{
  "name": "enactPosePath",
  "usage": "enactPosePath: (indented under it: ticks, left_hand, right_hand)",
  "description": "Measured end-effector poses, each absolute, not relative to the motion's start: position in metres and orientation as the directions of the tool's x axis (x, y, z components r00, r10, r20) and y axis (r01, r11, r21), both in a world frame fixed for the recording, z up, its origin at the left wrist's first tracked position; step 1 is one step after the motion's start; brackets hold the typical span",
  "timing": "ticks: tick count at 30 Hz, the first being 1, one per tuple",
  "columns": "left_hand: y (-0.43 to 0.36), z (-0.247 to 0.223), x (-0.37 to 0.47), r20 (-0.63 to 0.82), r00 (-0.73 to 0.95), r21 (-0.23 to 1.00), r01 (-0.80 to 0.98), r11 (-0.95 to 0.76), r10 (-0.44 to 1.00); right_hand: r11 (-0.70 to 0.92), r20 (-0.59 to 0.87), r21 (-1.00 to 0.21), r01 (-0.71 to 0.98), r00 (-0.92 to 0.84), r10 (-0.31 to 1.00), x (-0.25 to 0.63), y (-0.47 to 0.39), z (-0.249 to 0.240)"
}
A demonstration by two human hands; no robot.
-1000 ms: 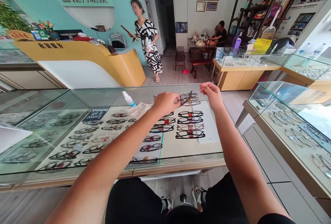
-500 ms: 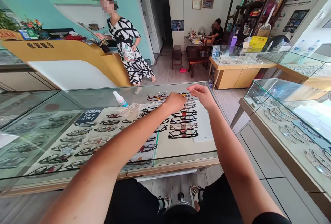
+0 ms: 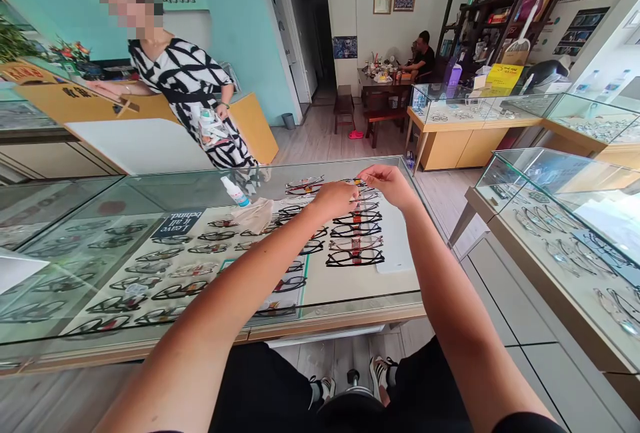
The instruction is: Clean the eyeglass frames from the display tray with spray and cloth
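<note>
Both of my hands are over the glass display counter (image 3: 310, 293), at the far end of a column of eyeglasses (image 3: 355, 228). My left hand (image 3: 336, 198) is closed, knuckles up, beside the upper frames of that column. My right hand (image 3: 386, 181) has thumb and fingers pinched together, pointing left toward the left hand. A dark pair of glasses with a yellow tag (image 3: 357, 182) shows just behind and between the hands. What the fingertips grip, if anything, is too small and covered to make out. Nearer me, several frames with red tags lie in line.
A white spray bottle (image 3: 235, 191) and a beige cloth (image 3: 254, 215) lie left of my hands. More glasses (image 3: 180, 289) fill the counter's left part. A second glass case (image 3: 565, 233) stands at right. A person in a patterned dress (image 3: 187, 86) stands beyond the counter; another person (image 3: 423, 59) sits at a back table.
My hands have drawn slightly closer together, the right one shifting a little left. The person in the patterned dress has moved left and nearer. The view has shifted slightly.
</note>
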State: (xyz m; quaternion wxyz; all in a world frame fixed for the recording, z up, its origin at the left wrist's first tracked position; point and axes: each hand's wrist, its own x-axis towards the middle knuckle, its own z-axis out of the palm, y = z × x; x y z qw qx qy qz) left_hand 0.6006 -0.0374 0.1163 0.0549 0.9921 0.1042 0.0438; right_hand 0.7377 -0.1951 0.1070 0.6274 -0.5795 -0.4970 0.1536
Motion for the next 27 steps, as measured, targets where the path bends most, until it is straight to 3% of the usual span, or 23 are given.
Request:
enactPosePath:
  ticks: [2,3,6,8,15,27]
  left_hand:
    - [-0.031,0.116,0.593,0.134,0.959,0.254,0.211,-0.944,0.250]
    - [-0.028,0.116,0.590,0.159,0.947,0.390,0.200,-0.899,0.279]
    - [-0.021,0.111,0.578,0.161,0.917,0.842,0.065,-0.535,0.365]
    - [-0.020,0.108,0.570,0.127,0.913,0.951,-0.002,-0.308,0.387]
    - [-0.024,0.099,0.549,0.120,0.905,0.978,-0.037,-0.206,0.408]
    - [-0.010,0.106,0.570,0.145,0.934,0.926,-0.012,-0.376,0.326]
  right_hand:
    - [0.259,0.454,-0.865,0.431,0.449,0.770,0.737,-0.194,0.106]
    - [0.237,0.457,-0.853,0.464,0.446,0.770,0.735,-0.192,0.105]
    - [0.147,0.446,-0.815,0.561,0.444,0.777,0.727,-0.188,0.102]
    - [0.102,0.429,-0.795,0.598,0.434,0.793,0.718,-0.185,0.101]
    - [0.090,0.457,-0.716,0.692,0.368,0.810,0.693,-0.178,0.098]
    - [0.029,0.504,-0.632,0.775,0.382,0.775,0.700,-0.181,0.094]
